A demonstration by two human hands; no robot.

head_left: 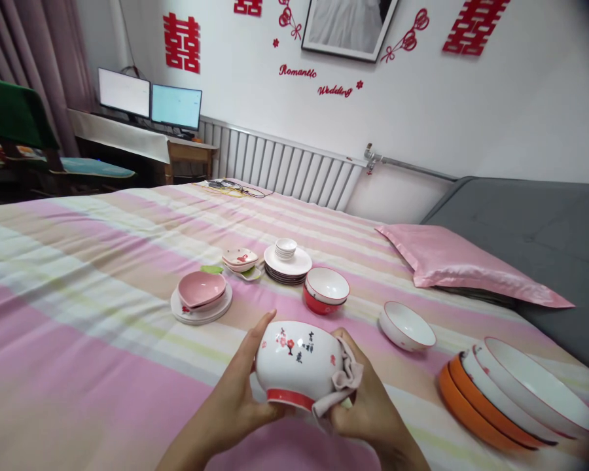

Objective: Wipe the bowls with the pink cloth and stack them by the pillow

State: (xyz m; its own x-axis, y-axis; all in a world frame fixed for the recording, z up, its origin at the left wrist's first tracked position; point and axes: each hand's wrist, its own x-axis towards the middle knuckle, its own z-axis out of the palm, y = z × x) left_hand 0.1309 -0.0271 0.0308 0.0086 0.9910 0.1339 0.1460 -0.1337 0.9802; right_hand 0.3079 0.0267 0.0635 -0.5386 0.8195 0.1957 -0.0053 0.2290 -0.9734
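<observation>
Between my hands, a white bowl (pixel 299 363) with a red foot, red blossoms and black characters is held up over the bed, its side toward me. My left hand (pixel 248 386) grips its left side, thumb beneath the foot. On the right side, my right hand (pixel 360 386) presses a pale crumpled cloth (pixel 341 383) against the bowl. Just beyond stand a white bowl nested in a red bowl (pixel 324 304) and, to the right, a single white bowl (pixel 406 326) with a red rim.
Stacked white and orange bowls (pixel 491 399) lean at the right. Farther back are stacked plates with small dishes (pixel 288 261), patterned dishes (pixel 240 257) and a pink dish (pixel 201 288) on white plates. A pink pillow (pixel 471 261) lies near the grey headboard; cables (pixel 235 188) lie at the far edge.
</observation>
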